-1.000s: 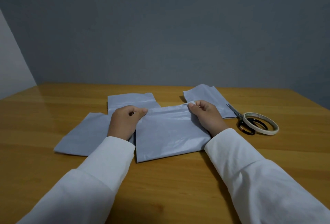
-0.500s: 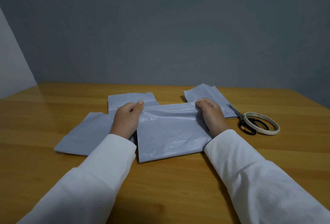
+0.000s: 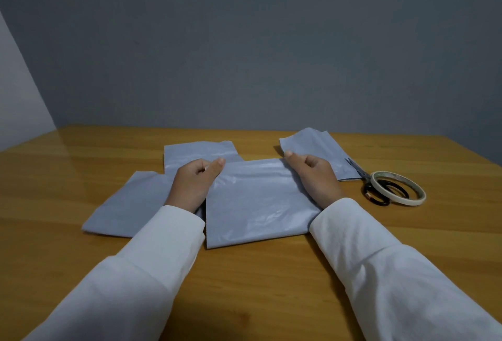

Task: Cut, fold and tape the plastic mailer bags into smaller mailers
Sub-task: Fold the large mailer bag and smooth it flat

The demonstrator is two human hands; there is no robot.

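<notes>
Both grips pinch the mailer's (image 3: 258,199) far corners, left hand (image 3: 194,182) and right hand (image 3: 312,175), keeping the fold square. Scissors (image 3: 373,188) and tape (image 3: 398,188) wait nearby.

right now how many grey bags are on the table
4: one held by both hands, one at the left, one behind the left hand, one far right by the scissors. More may lie underneath.

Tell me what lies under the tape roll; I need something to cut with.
The scissors lie under the tape roll: their black handles show through the ring, and the blades poke out toward the far mailer piece. Where the roll's band crosses them, the scissors are hidden.
</notes>
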